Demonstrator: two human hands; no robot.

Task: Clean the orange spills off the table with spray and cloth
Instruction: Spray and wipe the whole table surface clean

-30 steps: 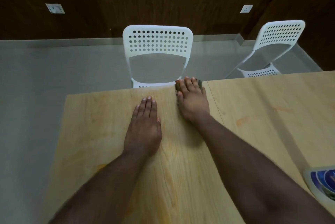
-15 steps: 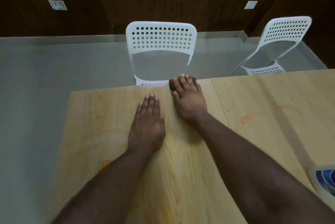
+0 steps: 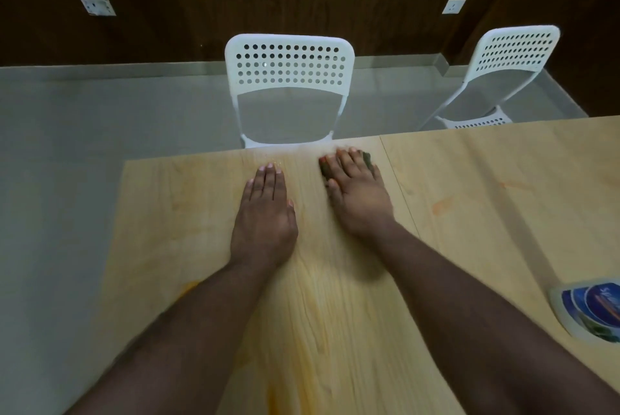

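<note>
My right hand point(image 3: 355, 193) lies flat with straight fingers on a dark green cloth point(image 3: 367, 159), pressing it on the light wooden table point(image 3: 201, 247) near the far edge. Only the cloth's edges show past the fingers. My left hand point(image 3: 265, 216) rests flat on the table to the left of it, holding nothing. Orange smears show on the wood: one streak point(image 3: 441, 205) right of my right hand, a faint one point(image 3: 513, 184) further right, a patch point(image 3: 188, 288) by my left forearm and a stain point(image 3: 278, 398) at the near edge. No spray bottle is in view.
Two white perforated chairs stand beyond the far edge, one point(image 3: 290, 65) straight ahead and one point(image 3: 510, 55) at the right. A blue and white packet point(image 3: 590, 307) lies at the table's right edge. The table's left edge drops to grey floor point(image 3: 60, 179).
My right hand has slid the cloth a little back and to the right along the far edge. My left hand has stayed flat in about the same place.
</note>
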